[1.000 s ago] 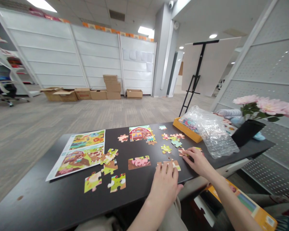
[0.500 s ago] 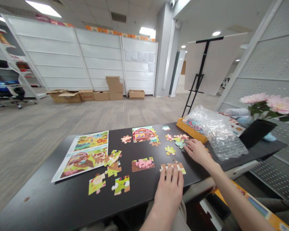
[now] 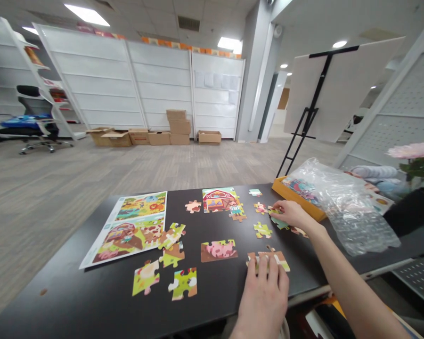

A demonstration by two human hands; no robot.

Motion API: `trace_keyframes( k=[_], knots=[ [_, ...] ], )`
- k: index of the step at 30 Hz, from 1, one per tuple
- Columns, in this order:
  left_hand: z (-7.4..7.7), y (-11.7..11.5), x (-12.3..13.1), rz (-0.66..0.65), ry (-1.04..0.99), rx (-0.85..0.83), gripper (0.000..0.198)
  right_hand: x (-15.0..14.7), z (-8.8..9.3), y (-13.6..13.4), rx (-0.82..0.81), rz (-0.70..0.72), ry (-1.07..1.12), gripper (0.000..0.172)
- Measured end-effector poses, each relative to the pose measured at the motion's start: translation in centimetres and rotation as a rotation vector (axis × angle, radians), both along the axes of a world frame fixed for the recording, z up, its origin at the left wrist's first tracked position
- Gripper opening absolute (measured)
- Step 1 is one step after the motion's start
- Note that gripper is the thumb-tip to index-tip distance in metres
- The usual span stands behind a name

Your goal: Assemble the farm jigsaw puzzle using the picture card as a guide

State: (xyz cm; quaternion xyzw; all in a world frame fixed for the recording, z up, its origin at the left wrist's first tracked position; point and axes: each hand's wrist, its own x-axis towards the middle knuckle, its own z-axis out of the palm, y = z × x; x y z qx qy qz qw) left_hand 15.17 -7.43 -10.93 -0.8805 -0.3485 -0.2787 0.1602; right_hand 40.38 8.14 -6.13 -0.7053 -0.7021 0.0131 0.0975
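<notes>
My left hand (image 3: 265, 293) lies flat with fingers outstretched on a joined strip of brown and cream puzzle pieces (image 3: 281, 260) near the table's front edge. Further right, my right hand (image 3: 292, 215) has its fingers bent down on a puzzle piece, mostly hidden beneath them. A teal-green piece (image 3: 280, 222) shows just below those fingers. Close by lie a green piece (image 3: 262, 230) and a pink pig piece (image 3: 260, 208). The joined red barn section (image 3: 219, 200) sits at the back, and the joined pink pig section (image 3: 219, 250) lies left of my left hand.
A printed picture sheet (image 3: 127, 230) lies on the left of the black table (image 3: 102, 301), with several loose pieces beside it. At the right are a yellow box (image 3: 300, 200), clear plastic wrap (image 3: 342, 202) and a dark vase (image 3: 415, 212). An easel (image 3: 305, 120) stands behind.
The view has swung a little left, so things appear further right. My right hand has moved slightly back over the pieces by the pig piece. The left hand stays on its strip.
</notes>
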Motion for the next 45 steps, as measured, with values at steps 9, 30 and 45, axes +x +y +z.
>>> trace_keyframes(
  k=[9, 30, 45],
  knots=[
    [-0.3, 0.4, 1.6, 0.009, 0.007, -0.02, 0.029, -0.2, 1.0, -0.1, 0.149, -0.059, -0.125, 0.028],
    [-0.2, 0.4, 1.1, -0.003, 0.031, -0.016, 0.031, 1.6, 2.7, 0.3, -0.169, 0.074, 0.194, 0.031],
    [-1.4, 0.3, 1.6, 0.028, 0.051, -0.014, 0.035, 1.1, 2.9, -0.9, -0.35, 0.103, 0.195, 0.042]
  ],
)
